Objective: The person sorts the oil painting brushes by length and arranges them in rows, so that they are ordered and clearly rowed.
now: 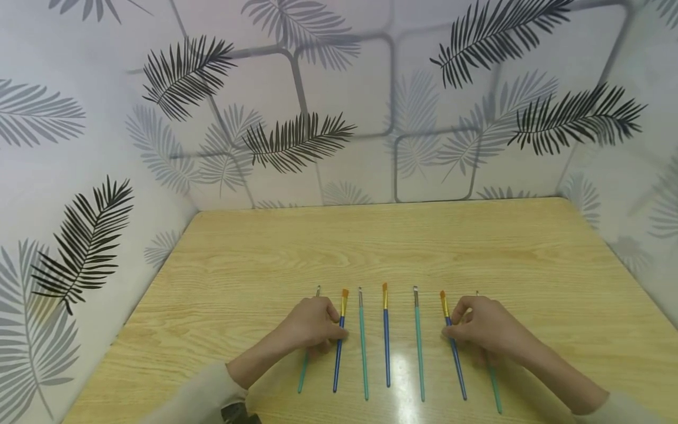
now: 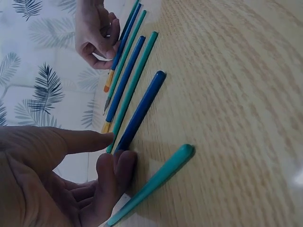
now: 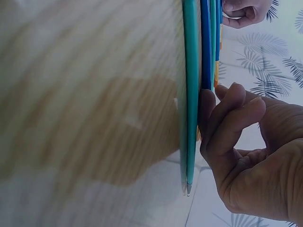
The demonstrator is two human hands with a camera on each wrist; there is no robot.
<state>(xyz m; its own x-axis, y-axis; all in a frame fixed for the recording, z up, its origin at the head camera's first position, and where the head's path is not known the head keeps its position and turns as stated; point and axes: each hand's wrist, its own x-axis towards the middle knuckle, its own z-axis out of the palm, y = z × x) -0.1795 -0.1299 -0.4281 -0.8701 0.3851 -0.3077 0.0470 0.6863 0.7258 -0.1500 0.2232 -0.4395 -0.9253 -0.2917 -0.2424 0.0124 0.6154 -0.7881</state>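
Note:
Several thin paintbrushes lie in a spread row on the table, bristles pointing away. My left hand [image 1: 315,324] pinches a blue paintbrush [image 1: 338,359] with an orange tip between thumb and fingers. Under that hand runs a green paintbrush [image 1: 303,374], partly covered by it. On the right side, my right hand [image 1: 482,324] has thumb and fingers about another blue paintbrush [image 1: 457,359], near its gold collar. The rightmost green paintbrush [image 1: 494,383] passes beneath this hand. Between the hands lie a green paintbrush [image 1: 363,341], a blue paintbrush [image 1: 386,341] and another green paintbrush [image 1: 419,341].
The light wood-grain table [image 1: 371,241] ends at a leaf-patterned wall covering [image 1: 344,171] behind it and at both sides. A bright light reflection shows on the tabletop near the front. A dark band [image 1: 238,412] sits at the left sleeve.

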